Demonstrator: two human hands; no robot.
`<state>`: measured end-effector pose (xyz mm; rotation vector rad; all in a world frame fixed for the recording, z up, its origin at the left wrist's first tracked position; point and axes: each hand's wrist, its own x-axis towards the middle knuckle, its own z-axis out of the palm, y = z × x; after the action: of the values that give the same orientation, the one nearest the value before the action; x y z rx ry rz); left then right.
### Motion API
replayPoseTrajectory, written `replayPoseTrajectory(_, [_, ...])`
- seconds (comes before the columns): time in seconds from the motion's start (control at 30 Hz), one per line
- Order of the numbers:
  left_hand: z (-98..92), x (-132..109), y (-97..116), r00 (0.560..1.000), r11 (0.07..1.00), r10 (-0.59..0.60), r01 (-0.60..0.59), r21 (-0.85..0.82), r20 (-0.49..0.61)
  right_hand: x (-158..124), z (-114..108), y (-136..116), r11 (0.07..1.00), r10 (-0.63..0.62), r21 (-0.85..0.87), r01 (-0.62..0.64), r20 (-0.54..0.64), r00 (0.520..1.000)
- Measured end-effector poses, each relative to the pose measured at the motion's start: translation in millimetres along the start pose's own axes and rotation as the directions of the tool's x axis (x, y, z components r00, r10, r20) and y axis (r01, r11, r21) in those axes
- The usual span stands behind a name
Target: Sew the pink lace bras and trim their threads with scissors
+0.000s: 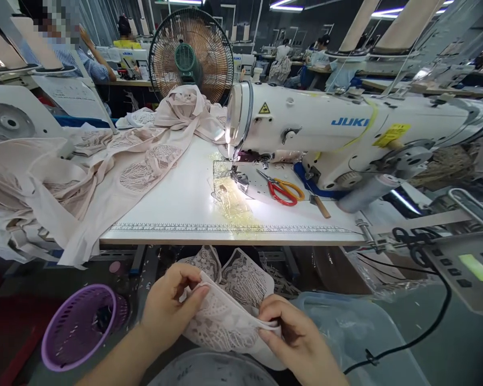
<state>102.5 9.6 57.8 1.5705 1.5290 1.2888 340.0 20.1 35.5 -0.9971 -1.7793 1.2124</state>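
Observation:
A pale pink lace bra (225, 324) is stretched between my hands, below the front edge of the sewing table. My left hand (173, 300) pinches its edge between thumb and fingers. At the other end, my right hand (293, 335) grips the band's folded edge. Two lace cups hang behind the held edge, closer to the table. Above stands a white JUKI sewing machine (306, 118), its needle area lit. Scissors (284, 190) with red and orange handles lie on the machine bed, beside a small wooden-handled tool (321, 206).
More pale lace bras (145, 166) are heaped on the table's left side. A large fan (191, 53) stands behind. Below are a purple basket (80, 327) at left and a clear plastic bin (358, 338) at right. A control panel (467, 268) juts out at right. Other people sit further back.

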Motion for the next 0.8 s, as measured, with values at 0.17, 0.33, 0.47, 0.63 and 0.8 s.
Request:
replayPoseTrajectory(0.17, [-3.0,6,8,0.989,0.990,-0.096,0.106,-0.088,0.116,-2,-2,5,0.998,-0.021,0.058,0.019,0.043,0.999])
replayPoseTrajectory(0.33, [-14.5,14,10,0.914,0.950,-0.183,0.259,-0.174,0.362,3,-2,-3,0.997,-0.053,0.050,0.051,0.056,0.997])
replayPoseTrajectory(0.47, [-21.7,14,-2,0.899,0.948,-0.127,0.234,-0.215,0.419,8,-1,-9,0.995,-0.094,0.021,0.094,0.024,0.995])
replayPoseTrajectory(0.63, [-29.5,14,-4,0.912,0.964,0.009,0.101,-0.246,0.410,11,5,-8,0.976,-0.215,-0.065,0.209,-0.121,0.969])
replayPoseTrajectory(0.8, [-32.2,19,-1,0.904,0.977,0.023,0.071,-0.201,0.428,14,7,-4,0.964,-0.265,-0.053,0.260,-0.145,0.953])
